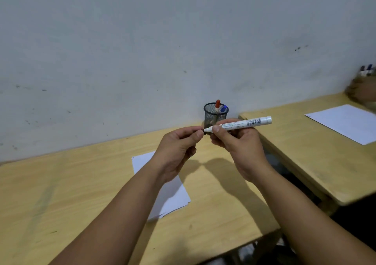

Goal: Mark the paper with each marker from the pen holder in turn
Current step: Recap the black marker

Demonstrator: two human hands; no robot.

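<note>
My right hand holds a white marker level in the air, its barrel pointing right. My left hand pinches the marker's dark cap end at its left tip; the cap itself is mostly hidden by my fingers. Behind the hands stands a black mesh pen holder against the wall, with a red-capped marker and a blue-capped marker in it. A white sheet of paper lies on the wooden desk under my left forearm, with small marks at its top left corner.
A second wooden desk stands to the right across a narrow gap, with another white sheet on it. At the far right edge another person's blurred hand and several markers show. A grey wall is behind.
</note>
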